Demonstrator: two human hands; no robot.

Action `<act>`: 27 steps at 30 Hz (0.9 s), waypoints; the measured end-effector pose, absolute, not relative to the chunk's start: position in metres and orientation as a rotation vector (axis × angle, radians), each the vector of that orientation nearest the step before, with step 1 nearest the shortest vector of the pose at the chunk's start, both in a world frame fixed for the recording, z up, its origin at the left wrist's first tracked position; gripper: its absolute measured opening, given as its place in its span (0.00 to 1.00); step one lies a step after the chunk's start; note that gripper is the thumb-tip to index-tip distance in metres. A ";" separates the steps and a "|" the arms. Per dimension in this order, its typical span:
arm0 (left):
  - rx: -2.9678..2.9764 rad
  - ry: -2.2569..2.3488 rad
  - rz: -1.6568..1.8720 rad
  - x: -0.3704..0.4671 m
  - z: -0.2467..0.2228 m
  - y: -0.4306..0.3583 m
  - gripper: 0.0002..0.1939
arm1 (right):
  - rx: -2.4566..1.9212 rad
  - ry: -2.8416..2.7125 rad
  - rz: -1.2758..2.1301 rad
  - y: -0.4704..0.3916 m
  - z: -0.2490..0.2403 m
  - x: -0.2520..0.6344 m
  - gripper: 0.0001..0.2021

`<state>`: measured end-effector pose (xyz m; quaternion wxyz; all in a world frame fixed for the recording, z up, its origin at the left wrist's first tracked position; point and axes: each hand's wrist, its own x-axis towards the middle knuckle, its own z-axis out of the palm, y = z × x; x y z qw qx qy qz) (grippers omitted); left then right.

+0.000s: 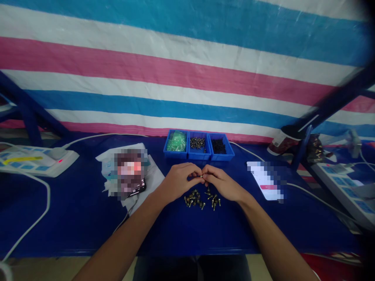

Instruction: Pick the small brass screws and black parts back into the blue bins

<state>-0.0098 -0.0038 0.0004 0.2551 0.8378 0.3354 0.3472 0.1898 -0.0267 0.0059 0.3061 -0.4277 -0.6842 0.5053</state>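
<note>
Over the blue table, the fingertips of my left hand [181,180] and my right hand [220,182] meet in a pinch. Between them shows a tiny pale metal part [202,176], mostly hidden by the fingers. Just below my hands lie two loose groups of small brass-coloured pins with dark heads, a left pile [194,199] and a right pile [215,201]. Behind the hands stand three joined blue bins: the left bin [175,155] has clear green-tinted pieces, the middle bin [199,156] small metal parts, the right bin [222,157] small black parts.
A lit phone [137,189] rests on white plastic packaging [107,156] at left. Another phone [265,183] with a cable lies at right. Power strips [68,158] sit at both sides, with white cables across the table [175,238]. A dark cup [281,142] stands back right.
</note>
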 end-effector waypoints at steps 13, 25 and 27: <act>2.249 0.934 0.972 -0.011 0.010 -0.003 0.06 | -1.184 -1.689 1.226 -0.024 0.003 0.187 0.11; 2.235 0.935 1.042 -0.008 0.009 -0.004 0.06 | -1.186 -1.554 1.247 -0.018 -0.006 0.187 0.12; 2.232 0.950 1.044 -0.008 0.010 -0.004 0.05 | -1.165 -1.545 1.259 -0.018 -0.005 0.187 0.12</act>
